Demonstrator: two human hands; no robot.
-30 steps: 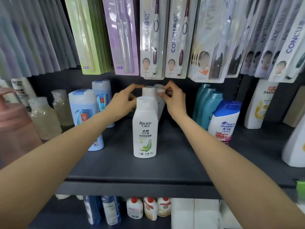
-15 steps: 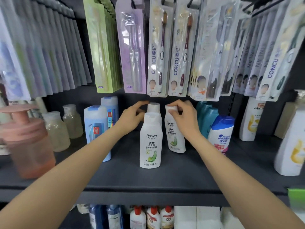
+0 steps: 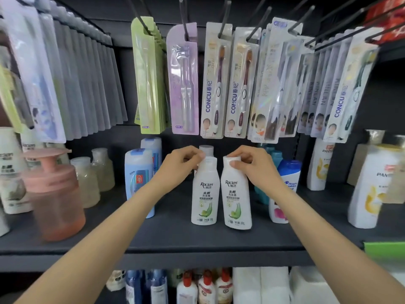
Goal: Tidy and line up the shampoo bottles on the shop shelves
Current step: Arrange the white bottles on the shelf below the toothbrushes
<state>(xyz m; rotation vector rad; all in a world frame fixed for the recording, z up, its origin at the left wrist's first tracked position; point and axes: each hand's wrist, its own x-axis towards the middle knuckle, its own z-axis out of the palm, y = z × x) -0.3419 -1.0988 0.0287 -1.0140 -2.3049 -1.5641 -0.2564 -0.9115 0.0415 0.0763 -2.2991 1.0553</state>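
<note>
Soft, even light is falling from above and in front. Shiny glare is showing on the toothbrush packs. The pink pump bottle at the left is looking blurry. The wide lens is bending the edges, and the lower shelf is sitting in shadow.

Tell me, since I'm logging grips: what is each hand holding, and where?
Left hand holds the left Raclen bottle at its cap; right hand pinches the right Raclen bottle at its cap.

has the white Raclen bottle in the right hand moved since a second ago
Yes. The right hand has brought its white Raclen bottle forward from the back, level with the front Raclen bottle, just to that bottle's right.
</note>
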